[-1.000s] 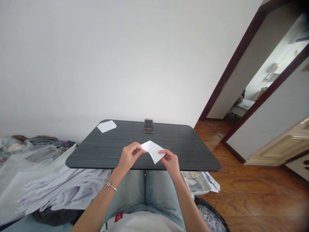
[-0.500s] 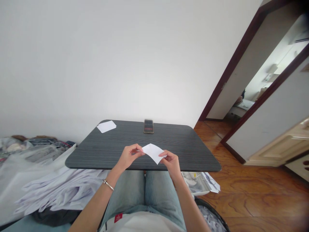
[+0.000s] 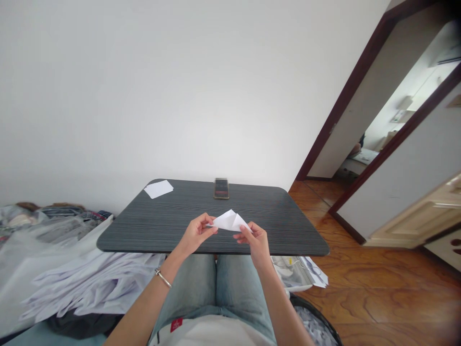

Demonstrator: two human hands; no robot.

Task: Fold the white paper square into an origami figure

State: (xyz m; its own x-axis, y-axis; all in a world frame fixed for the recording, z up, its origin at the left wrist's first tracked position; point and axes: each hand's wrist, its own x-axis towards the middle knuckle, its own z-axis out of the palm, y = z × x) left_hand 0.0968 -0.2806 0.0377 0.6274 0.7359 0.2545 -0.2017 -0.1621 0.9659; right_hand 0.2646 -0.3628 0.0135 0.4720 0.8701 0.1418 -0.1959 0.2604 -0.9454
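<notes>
A small white sheet of paper [image 3: 227,221], bent into a triangle-like shape with a crease down it, is held over the front of the dark table [image 3: 173,204]. My left hand [image 3: 196,231] pinches its left corner between thumb and fingers. At the right corner, my right hand [image 3: 255,238] grips the paper the same way. A silver bracelet is on the left wrist. More white paper sheets [image 3: 159,189] lie at the table's far left corner.
A phone [image 3: 221,188] lies at the table's back edge by the wall. White folded cloth [image 3: 97,283] and plastic-wrapped items are heaped at left. Below right sit a tray of things [image 3: 293,274] and a dark-rimmed bin [image 3: 315,322]. A doorway opens at far right.
The paper has gone from a mostly flat, slightly curved sheet to a bent, creased triangular shape. Both hands still hold its ends, the right one turned slightly.
</notes>
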